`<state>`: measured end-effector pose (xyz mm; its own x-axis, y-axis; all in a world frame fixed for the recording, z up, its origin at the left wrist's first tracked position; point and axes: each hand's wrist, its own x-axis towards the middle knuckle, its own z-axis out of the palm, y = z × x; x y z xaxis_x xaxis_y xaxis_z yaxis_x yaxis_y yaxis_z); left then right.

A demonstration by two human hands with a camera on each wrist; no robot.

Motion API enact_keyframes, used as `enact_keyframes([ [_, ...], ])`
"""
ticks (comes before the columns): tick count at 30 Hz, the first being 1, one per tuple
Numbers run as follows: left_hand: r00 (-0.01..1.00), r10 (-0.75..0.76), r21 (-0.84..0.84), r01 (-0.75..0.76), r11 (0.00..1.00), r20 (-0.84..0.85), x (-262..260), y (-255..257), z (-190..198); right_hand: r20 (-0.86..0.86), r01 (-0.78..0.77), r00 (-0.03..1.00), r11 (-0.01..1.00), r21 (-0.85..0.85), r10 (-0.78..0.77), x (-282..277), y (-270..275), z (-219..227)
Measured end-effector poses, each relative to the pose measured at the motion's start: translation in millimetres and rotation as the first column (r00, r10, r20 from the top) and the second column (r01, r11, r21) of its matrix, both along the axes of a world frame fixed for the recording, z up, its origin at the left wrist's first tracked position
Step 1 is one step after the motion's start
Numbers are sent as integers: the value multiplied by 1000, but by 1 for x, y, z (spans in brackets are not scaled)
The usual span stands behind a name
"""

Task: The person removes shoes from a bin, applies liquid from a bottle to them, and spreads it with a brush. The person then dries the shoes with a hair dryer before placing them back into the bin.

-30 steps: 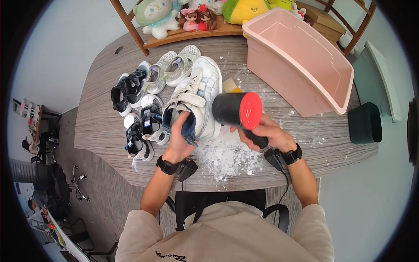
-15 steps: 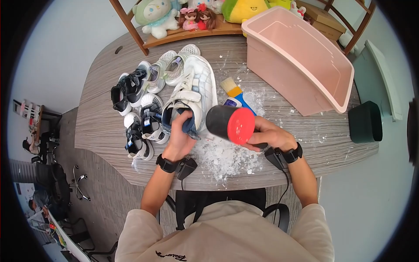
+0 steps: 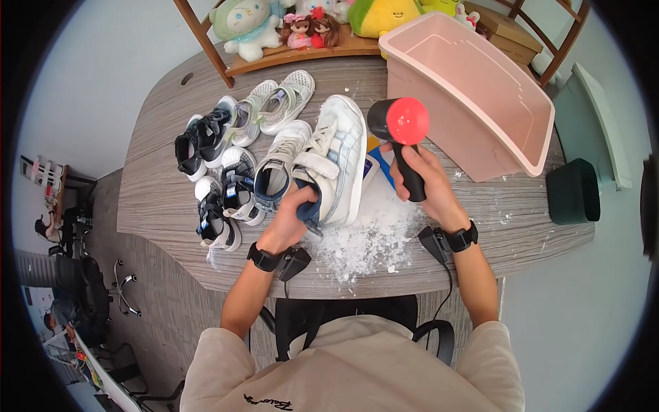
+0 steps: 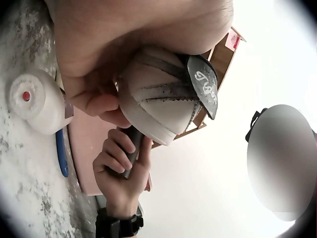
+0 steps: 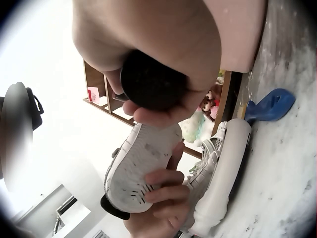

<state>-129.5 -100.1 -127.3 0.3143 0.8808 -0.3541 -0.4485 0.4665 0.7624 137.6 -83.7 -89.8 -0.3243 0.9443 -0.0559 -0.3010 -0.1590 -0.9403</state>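
In the head view the left hand (image 3: 288,223) grips a white shoe (image 3: 335,165) at its heel, thumb inside the dark blue opening, toe pointing away from the body. The right hand (image 3: 434,185) holds a black handheld dryer-like tool (image 3: 412,175) by its handle; its round red end (image 3: 408,121) faces up, beside the shoe's toe and not touching it. The right wrist view shows the sole (image 5: 143,163) with the left fingers spread across it. A matching white shoe (image 3: 280,161) stands just left. Behind the tool lie a blue-handled brush (image 3: 384,165) and a white bottle (image 4: 39,101).
White flakes (image 3: 364,240) cover the table near its front edge. Several other shoes (image 3: 237,182) stand in rows at the left. A pink bin (image 3: 467,130) is at the back right, a dark green container (image 3: 573,192) at the right, and plush toys (image 3: 244,27) on a shelf behind.
The left hand has moved the shoe to the right, uncovering its mate. The tool has risen away from the body and to the right, its red end now higher up beside the toe.
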Motion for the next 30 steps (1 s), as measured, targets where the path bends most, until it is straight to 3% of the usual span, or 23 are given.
enact_keyframes([
  [2, 1000, -7, 62, 8, 998, -18, 3, -2, 5, 51, 82, 996, 995, -54, -79, 2, 5, -1],
  [4, 1000, 8, 64, -6, 998, -24, 2, 0, 3, 236, 191, 955, 981, -20, -181, 3, 8, -8],
  [6, 995, 42, 61, -37, 997, -89, 1, -5, 5, 271, 190, 945, 982, 11, -186, 6, 10, -15],
  [9, 997, 64, 16, -63, 998, -33, 3, -2, 5, 361, 166, 917, 985, 45, -170, 16, 14, -15],
  [11, 998, 51, 24, -50, 998, -31, 1, 0, 2, 730, 168, 607, 949, 267, -313, 20, 15, -19],
  [12, 999, 33, 30, -32, 999, -28, 0, 1, -2, 729, 164, 610, 949, 269, -312, 21, 15, -19],
  [14, 999, 39, 42, -38, 998, -16, -4, 3, -13, 835, 128, 401, 926, 356, -377, 24, 14, -19],
  [15, 999, 41, 53, -41, 998, 0, -5, 4, -16, 833, 125, 402, 924, 360, -379, 24, 13, -23],
  [17, 999, 36, 44, -36, 998, 2, -3, 6, -11, 819, 24, 285, 858, 513, -498, 25, 14, -29],
  [21, 1000, 12, 24, -12, 1000, 4, 0, 6, -5, 819, 6, 278, 854, 521, -502, 28, 14, -27],
  [24, 1000, 5, 11, -5, 1000, 6, 0, 7, -8, 825, 75, 262, 863, 499, -500, 27, 15, -21],
  [27, 999, 22, 18, -21, 1000, -26, 2, 9, -6, 787, 69, 205, 811, 582, -582, 26, 14, -21],
  [29, 996, 58, 0, -58, 998, -61, 5, 8, 2, 642, 16, 230, 662, 749, -732, 27, 14, -20],
  [30, 992, 86, 62, -81, 995, -92, 4, 11, -10, 638, 12, 224, 657, 754, -736, 26, 12, -19],
])
